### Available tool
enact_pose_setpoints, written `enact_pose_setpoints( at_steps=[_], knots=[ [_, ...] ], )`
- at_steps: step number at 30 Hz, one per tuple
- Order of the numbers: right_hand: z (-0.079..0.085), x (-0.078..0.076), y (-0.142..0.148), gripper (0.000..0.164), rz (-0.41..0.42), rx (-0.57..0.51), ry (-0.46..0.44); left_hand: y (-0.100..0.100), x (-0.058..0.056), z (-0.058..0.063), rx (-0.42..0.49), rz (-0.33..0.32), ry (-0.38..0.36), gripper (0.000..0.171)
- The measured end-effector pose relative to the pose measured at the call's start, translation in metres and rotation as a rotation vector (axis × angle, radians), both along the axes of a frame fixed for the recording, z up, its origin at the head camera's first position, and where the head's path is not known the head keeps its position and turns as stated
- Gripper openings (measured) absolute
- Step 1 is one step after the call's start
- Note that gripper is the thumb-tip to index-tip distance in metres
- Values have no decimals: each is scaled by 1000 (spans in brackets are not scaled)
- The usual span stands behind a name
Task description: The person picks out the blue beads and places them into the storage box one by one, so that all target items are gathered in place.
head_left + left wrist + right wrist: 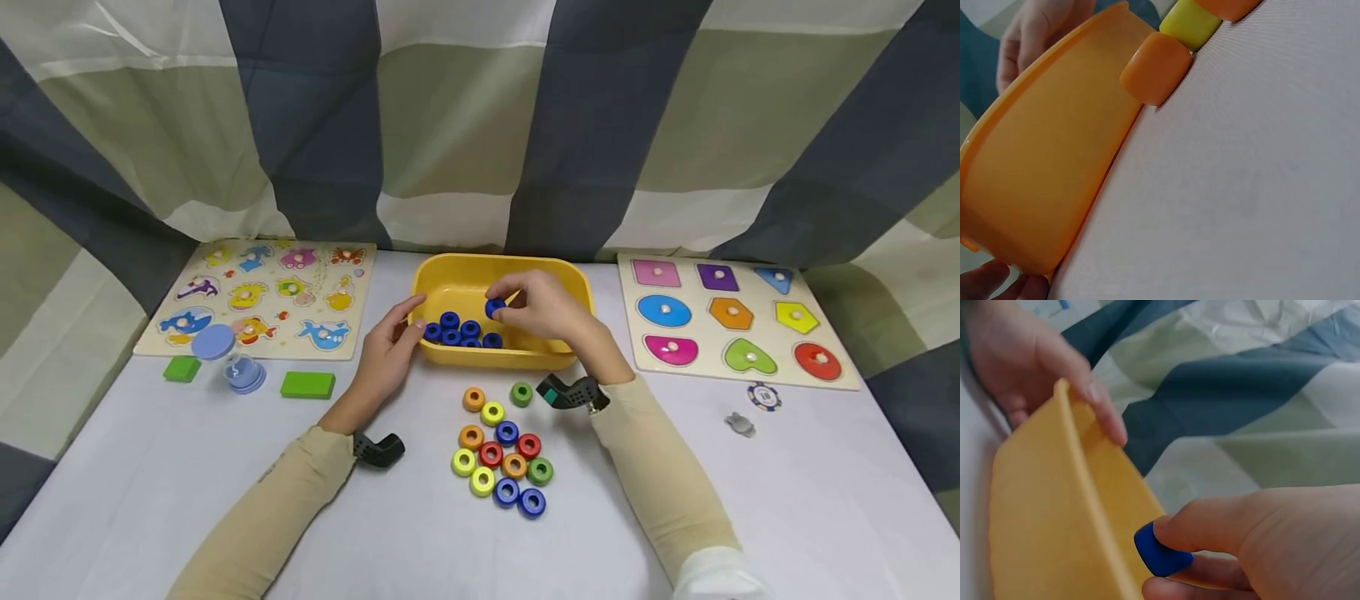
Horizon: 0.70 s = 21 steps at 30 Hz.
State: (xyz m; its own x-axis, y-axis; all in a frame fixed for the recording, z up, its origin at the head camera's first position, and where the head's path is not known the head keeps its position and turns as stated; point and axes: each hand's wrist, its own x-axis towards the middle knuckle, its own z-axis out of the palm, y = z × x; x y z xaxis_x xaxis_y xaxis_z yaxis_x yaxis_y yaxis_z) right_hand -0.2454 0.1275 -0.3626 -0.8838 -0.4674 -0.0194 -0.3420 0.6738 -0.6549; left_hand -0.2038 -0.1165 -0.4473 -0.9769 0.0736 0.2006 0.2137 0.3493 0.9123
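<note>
A yellow plastic bin (487, 357) stands at the back middle of the table, with several blue rings (470, 329) grouped in its left part. Between thumb and fingers, my right hand (542, 307) pinches one blue ring (1161, 550) just over the bin's inside. The bin's left end is touched by my left hand (386, 350), whose fingers lie against the outer wall. In the left wrist view its fingertips (988, 278) show at the lower corner of the bin. In front of the bin lie loose rings (491, 454) in orange, yellow, green, red and blue.
An animal peg puzzle board (352, 292) lies back left, a shape puzzle board (701, 333) back right. Green blocks (307, 385) and a small clear, blue-lidded container (243, 373) are left. A poker chip (764, 397) and small grey figure (740, 424) lie right. A checked curtain (457, 125) hangs behind.
</note>
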Motion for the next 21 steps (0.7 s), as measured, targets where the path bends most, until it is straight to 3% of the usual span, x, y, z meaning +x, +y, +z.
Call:
enact_pose_setpoints(
  at_steps=[12,21],
  knots=[
    [-21,-11,-2,29,-52,76,-58,0,-1,2,-1,1,-1,40],
    [-33,-12,-5,28,-4,130,-84,1,0,2,-3,3,-7,40]
  ],
)
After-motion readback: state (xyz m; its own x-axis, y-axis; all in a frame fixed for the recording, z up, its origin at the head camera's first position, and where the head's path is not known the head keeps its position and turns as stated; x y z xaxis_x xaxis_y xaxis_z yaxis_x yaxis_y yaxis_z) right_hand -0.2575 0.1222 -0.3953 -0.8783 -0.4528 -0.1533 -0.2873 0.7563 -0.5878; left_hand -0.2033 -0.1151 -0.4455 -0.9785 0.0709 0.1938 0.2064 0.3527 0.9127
